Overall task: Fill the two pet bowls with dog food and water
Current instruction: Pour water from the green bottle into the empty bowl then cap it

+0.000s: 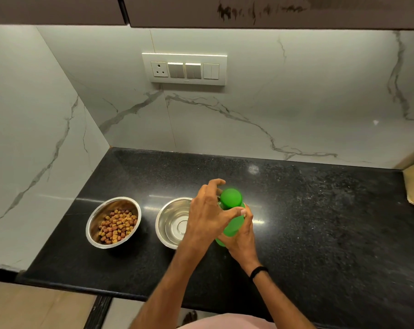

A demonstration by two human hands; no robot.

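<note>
Fingers (243, 211) of both hands wrap green bottle (232, 210) beside empty bowl (171, 222).

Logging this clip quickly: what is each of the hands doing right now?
Left hand: fingers curled at the cap of the green bottle; firm grip cannot be told.
Right hand: closed around the green bottle's body.

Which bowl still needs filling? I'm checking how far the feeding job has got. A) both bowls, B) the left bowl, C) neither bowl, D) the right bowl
D: the left bowl already holds kibble, while the right bowl looks empty, with bare metal showing at its bottom, and both hands are on the green bottle beside it.
</note>
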